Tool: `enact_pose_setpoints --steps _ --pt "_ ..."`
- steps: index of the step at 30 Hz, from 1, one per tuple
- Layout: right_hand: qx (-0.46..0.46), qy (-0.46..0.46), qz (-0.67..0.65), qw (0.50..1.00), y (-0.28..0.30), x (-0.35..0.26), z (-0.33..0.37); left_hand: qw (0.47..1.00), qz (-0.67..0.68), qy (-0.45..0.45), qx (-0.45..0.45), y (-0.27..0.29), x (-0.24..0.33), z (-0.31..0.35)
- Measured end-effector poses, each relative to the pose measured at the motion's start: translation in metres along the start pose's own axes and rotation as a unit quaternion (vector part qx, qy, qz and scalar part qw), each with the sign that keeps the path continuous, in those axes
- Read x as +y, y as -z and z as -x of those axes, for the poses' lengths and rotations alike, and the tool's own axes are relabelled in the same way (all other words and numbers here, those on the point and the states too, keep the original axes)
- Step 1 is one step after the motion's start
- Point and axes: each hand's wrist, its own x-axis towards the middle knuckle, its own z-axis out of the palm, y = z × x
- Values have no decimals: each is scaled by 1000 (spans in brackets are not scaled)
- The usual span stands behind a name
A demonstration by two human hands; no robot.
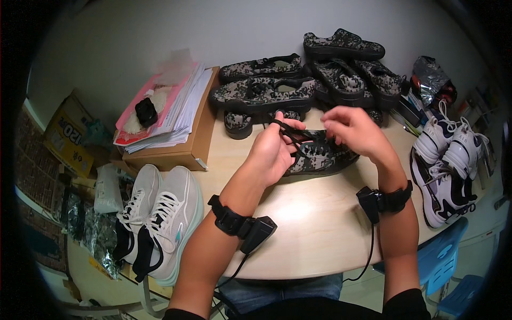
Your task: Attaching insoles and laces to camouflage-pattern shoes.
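A camouflage shoe [321,159] with a black sole lies on the table in front of me, its toe region partly behind my hands. Black shoelace [296,140] runs up from its eyelets and across the fingers of my left hand [271,154]. The thumb of that hand presses the lace against the fingers, palm turned up. Above the other end of the shoe is my right hand [356,132], its fingers bent and drawn together. Whether lace sits between those fingertips I cannot make out.
More camouflage shoes [261,95] are stacked along the wall. At left stand grey sneakers [178,213] and a cardboard box [200,128] topped with papers [178,114]. White-and-black sneakers [434,186] are piled at right, near a blue chair [445,253].
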Motion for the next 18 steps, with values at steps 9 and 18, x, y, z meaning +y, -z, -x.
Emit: enact_pose_setpoints --steps 9,18 --pt "-13 18 157 987 -17 7 -5 998 58 0 18 -10 8 9" --pt "16 15 179 984 -25 7 -4 993 113 -14 -30 -11 8 14"
